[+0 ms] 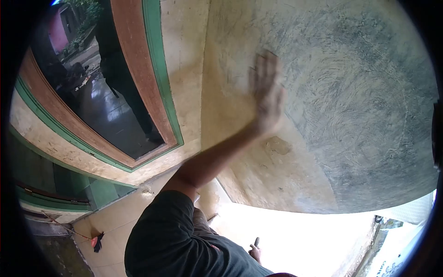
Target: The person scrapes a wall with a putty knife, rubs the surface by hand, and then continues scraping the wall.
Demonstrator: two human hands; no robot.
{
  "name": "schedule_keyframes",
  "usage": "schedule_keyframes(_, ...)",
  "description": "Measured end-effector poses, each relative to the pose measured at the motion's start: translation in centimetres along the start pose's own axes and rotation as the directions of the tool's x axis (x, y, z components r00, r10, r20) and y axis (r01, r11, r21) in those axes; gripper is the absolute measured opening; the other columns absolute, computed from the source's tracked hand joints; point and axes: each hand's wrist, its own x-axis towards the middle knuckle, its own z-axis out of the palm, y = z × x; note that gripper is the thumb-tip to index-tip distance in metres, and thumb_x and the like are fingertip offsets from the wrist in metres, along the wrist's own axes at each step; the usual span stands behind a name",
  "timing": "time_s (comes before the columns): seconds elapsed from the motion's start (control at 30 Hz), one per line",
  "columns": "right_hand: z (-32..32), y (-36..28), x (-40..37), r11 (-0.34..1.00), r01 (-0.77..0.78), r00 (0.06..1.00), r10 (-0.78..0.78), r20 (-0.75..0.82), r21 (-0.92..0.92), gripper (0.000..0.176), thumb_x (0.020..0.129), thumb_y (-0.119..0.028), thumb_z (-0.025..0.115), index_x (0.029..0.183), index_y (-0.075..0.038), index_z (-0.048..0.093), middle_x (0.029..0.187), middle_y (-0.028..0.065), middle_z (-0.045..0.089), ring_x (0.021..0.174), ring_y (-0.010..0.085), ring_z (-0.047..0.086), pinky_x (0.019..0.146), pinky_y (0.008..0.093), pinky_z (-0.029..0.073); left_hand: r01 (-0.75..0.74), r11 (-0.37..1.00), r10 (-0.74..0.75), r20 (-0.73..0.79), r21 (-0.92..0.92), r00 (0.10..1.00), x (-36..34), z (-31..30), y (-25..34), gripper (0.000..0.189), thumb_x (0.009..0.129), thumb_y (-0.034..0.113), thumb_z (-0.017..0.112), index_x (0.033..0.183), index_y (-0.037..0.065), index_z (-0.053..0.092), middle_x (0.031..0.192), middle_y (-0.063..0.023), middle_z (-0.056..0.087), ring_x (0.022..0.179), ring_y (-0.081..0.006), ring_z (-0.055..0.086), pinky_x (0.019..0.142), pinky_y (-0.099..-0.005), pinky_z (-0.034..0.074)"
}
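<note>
My left hand [267, 94] is raised in front of the plastered wall [360, 92], smeared by motion. Its fingers are stretched out and nothing shows in them. Behind that hand, rough grey plaster with swirling marks meets bare tan wall [240, 106]. Low in the view, my right hand [254, 253] is small and partly cut off by my dark shirt. Its fingers are closed around a short object with a dark rounded end [257, 241]; its kind I cannot tell.
At left stands a window with a brown and green frame [159, 69], its dark glass reflecting the outdoors. A red and black brush head [97, 242] on a thin stick lies on the tiled floor [115, 231]. Bright glare covers the ground below the wall. White printed sacking [401, 249] sits at lower right.
</note>
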Motion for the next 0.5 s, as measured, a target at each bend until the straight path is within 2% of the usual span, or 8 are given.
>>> schedule_keyframes(0.03, -0.1, -0.2, -0.7, 0.999, -0.014, 1.0, 0.014, -0.004, -0.05, 0.024, 0.08, -0.022, 0.062, 0.089, -0.001, 0.054, 0.051, 0.0073, 0.053, 0.036, 0.015, 0.046, 0.033, 0.0297, 0.034, 0.006, 0.999, -0.012, 0.114, 0.054, 0.993, -2.2, 0.6, 4.1, 0.052, 0.097, 0.029, 0.034, 0.146, 0.013, 0.022, 0.154, -0.0073, 0.008, 0.142, -0.0261, 0.001, 0.113, -0.0486, -0.004)
schedule_keyframes(0.07, 0.0, -0.5, -1.5, 0.995, -0.028, 1.0, 0.028, -0.01, -0.097, 0.024, 0.08, -0.021, 0.062, 0.09, -0.001, 0.054, 0.051, 0.0076, 0.052, 0.036, 0.0155, 0.046, 0.032, 0.0305, 0.034, -0.177, 0.981, 0.166, 0.135, 0.075, 0.977, -4.5, 1.0, 5.4, 0.052, 0.094, 0.022, 0.041, 0.143, 0.012, 0.029, 0.153, -0.0066, 0.015, 0.142, -0.0264, 0.007, 0.114, -0.0497, -0.003)
schedule_keyframes(0.13, 0.0, -0.8, -1.5, 0.997, -0.015, 1.0, 0.015, -0.009, -0.073, 0.024, 0.079, -0.02, 0.062, 0.09, 0.0, 0.054, 0.052, 0.0081, 0.053, 0.036, 0.0158, 0.046, 0.033, 0.0304, 0.035, -0.351, 0.921, 0.303, 0.258, 0.166, 0.917, -6.7, -0.3, 3.2, 0.05, 0.094, 0.025, 0.034, 0.141, 0.007, 0.034, 0.151, -0.0138, 0.022, 0.141, -0.0325, 0.01, 0.112, -0.0557, 0.001)
schedule_keyframes(0.2, -0.7, -1.4, -1.4, 1.0, 0.012, 1.0, -0.011, -0.027, 0.007, 0.024, 0.078, -0.018, 0.062, 0.09, 0.002, 0.055, 0.052, 0.0091, 0.053, 0.037, 0.0163, 0.048, 0.034, 0.0304, 0.035, -0.261, 0.958, 0.235, 0.189, 0.121, 0.953, -7.6, -0.6, -1.4, 0.05, 0.094, 0.024, 0.036, 0.14, 0.005, 0.035, 0.15, -0.0144, 0.024, 0.141, -0.0349, 0.013, 0.112, -0.0562, 0.004)
schedule_keyframes(0.3, -1.7, -1.3, -0.9, 0.987, 0.06, 0.997, -0.052, -0.059, 0.15, 0.025, 0.077, -0.016, 0.063, 0.09, 0.004, 0.057, 0.052, 0.0107, 0.054, 0.039, 0.017, 0.05, 0.036, 0.0303, 0.036, -0.121, 0.993, 0.121, 0.032, -0.019, 0.992, -3.8, -3.4, -8.2, 0.032, 0.097, 0.02, 0.032, 0.113, 0.0, 0.051, 0.149, -0.0164, 0.026, 0.14, -0.0377, 0.013, 0.113, -0.0507, 0.005)
schedule_keyframes(0.33, -1.7, -0.4, -0.7, 0.978, 0.069, 0.996, -0.058, -0.061, 0.196, 0.025, 0.077, -0.015, 0.063, 0.09, 0.005, 0.057, 0.052, 0.0112, 0.055, 0.039, 0.0173, 0.051, 0.037, 0.0303, 0.037, -0.11, 0.994, 0.109, 0.03, 0.029, 0.994, -0.9, -4.3, -9.5, 0.038, 0.099, 0.023, 0.029, 0.12, -0.001, 0.048, 0.15, -0.017, 0.024, 0.14, -0.0353, 0.014, 0.113, -0.0482, 0.006)
schedule_keyframes(0.4, -1.6, 1.2, -0.8, 0.968, 0.07, 0.997, -0.057, -0.06, 0.239, 0.025, 0.076, -0.015, 0.063, 0.09, 0.006, 0.058, 0.052, 0.0117, 0.055, 0.04, 0.0175, 0.051, 0.037, 0.0303, 0.037, 0.18, 0.984, -0.177, 0.131, -0.01, 0.975, 4.3, -5.6, -12.3, 0.044, 0.099, 0.024, 0.028, 0.133, -0.001, 0.04, 0.15, -0.0171, 0.021, 0.141, -0.0322, 0.015, 0.113, -0.0457, 0.007)
schedule_keyframes(0.5, -1.2, 1.6, -1.5, 0.972, 0.049, 0.996, -0.031, -0.08, 0.23, 0.025, 0.076, -0.015, 0.063, 0.09, 0.006, 0.058, 0.052, 0.0117, 0.055, 0.04, 0.0176, 0.051, 0.037, 0.0302, 0.037, 0.201, 0.979, -0.198, 0.069, -0.041, 0.978, 9.9, -6.2, -10.4, 0.05, 0.1, 0.027, 0.027, 0.142, 0.001, 0.028, 0.151, -0.0169, 0.02, 0.141, -0.0296, 0.016, 0.114, -0.0442, 0.008)
